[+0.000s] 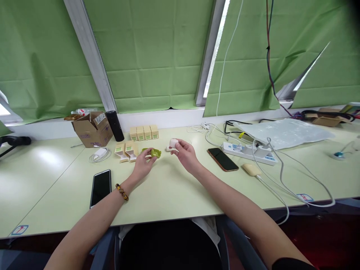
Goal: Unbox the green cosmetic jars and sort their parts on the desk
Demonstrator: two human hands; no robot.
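Note:
My left hand [142, 165] is closed on a small green hollow cover [155, 153], its fingertips and thumb at the left side of it. Held between the thumb and fingers of my right hand [188, 155] is a small white rounded case [173, 143]. Just under it, by the right fingertips, another small white piece [168, 149] shows in part; I cannot tell whether the hand touches it. To the left of my left hand stand two opened small tan boxes [131, 149], and behind them is a row of several closed tan boxes [144, 132].
A cardboard box [92, 129], a black cylinder [114, 125] and a coiled white charger [100, 154] are at the left. One phone [101, 186] lies near my left forearm, another [223, 159] right of my right hand. A power strip [249, 152], a cream mouse-shaped device [251, 170] and loose cables spread rightward.

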